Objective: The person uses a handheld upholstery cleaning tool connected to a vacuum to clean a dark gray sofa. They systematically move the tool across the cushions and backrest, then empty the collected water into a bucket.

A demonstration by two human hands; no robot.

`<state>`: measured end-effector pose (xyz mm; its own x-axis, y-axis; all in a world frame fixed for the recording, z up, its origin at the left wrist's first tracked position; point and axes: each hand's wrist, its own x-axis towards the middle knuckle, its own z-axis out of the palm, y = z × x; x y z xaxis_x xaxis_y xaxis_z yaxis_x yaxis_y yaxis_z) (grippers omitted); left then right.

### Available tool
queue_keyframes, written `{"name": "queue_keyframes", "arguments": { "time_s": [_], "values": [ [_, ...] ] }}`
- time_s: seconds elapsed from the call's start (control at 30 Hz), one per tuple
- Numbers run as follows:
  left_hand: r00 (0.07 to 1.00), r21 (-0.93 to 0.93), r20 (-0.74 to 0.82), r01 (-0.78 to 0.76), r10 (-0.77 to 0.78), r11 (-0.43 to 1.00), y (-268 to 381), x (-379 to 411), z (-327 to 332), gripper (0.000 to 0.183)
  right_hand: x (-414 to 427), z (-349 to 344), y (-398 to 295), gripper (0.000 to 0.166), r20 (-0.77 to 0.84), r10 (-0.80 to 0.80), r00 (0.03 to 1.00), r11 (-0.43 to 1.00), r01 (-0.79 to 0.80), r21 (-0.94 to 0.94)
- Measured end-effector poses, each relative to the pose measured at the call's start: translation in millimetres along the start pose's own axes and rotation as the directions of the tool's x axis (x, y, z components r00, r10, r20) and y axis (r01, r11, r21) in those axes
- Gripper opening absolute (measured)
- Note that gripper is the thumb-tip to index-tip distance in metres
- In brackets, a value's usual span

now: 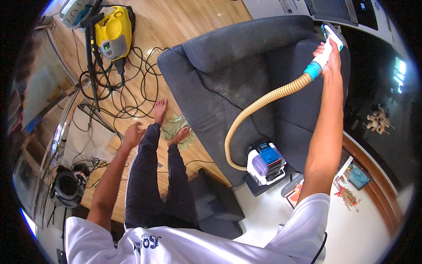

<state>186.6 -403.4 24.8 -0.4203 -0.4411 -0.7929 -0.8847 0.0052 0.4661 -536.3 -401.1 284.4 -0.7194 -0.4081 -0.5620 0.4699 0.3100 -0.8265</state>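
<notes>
My right hand (pixel 329 56) grips the white handheld nozzle (pixel 327 44) of an extraction cleaner, held over the far right end of a dark grey fabric sofa (pixel 211 89). From the nozzle's turquoise collar (pixel 312 70), a ribbed beige hose (pixel 263 98) bends down to a portable spot cleaner (pixel 266 163), white with a blue top part and a clear tank. That machine stands at the sofa's near end. Darker, damp-looking patches mark the upholstery. On the other side my left hand (pixel 133 135) hangs beside my leg, fingers loosely curled and blurred; I see nothing in it.
A yellow steam cleaner (pixel 113 33) stands on the wood floor (pixel 184 19), its black cables (pixel 132 99) tangled across the boards. A green cloth (pixel 178 130) lies under my foot. A black vacuum-like device (pixel 67 184) is at left. More dark cushions (pixel 214 201) sit near my legs.
</notes>
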Motion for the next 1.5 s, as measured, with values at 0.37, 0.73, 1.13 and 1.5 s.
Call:
{"name": "queue_keyframes", "arguments": {
  "time_s": [0.37, 0.73, 1.13, 1.5],
  "values": [
    [0.939, 0.121, -0.027, 0.344, -0.344, 0.931, -225, -113, -2, 0.035, 37, -11, -38, 0.034, -0.037, -0.019, 0.999, 0.996, 0.016, -0.092],
    [0.932, -0.021, 0.0, 0.363, -0.363, 0.932, -180, -132, 72, 0.037, -10, 28, 8, 0.035, 0.009, 0.054, 0.998, 0.993, -0.053, -0.103],
    [0.884, -0.09, -0.011, 0.465, -0.468, 0.881, -123, -130, 64, 0.024, -166, 134, 90, 0.039, 0.113, 0.218, 0.969, 0.967, -0.2, -0.156],
    [0.896, -0.1, -0.143, 0.41, -0.421, 0.907, -118, -135, 72, 0.028, -237, 166, 147, 0.035, 0.137, 0.252, 0.958, 0.942, -0.21, -0.263]
  ]
}}
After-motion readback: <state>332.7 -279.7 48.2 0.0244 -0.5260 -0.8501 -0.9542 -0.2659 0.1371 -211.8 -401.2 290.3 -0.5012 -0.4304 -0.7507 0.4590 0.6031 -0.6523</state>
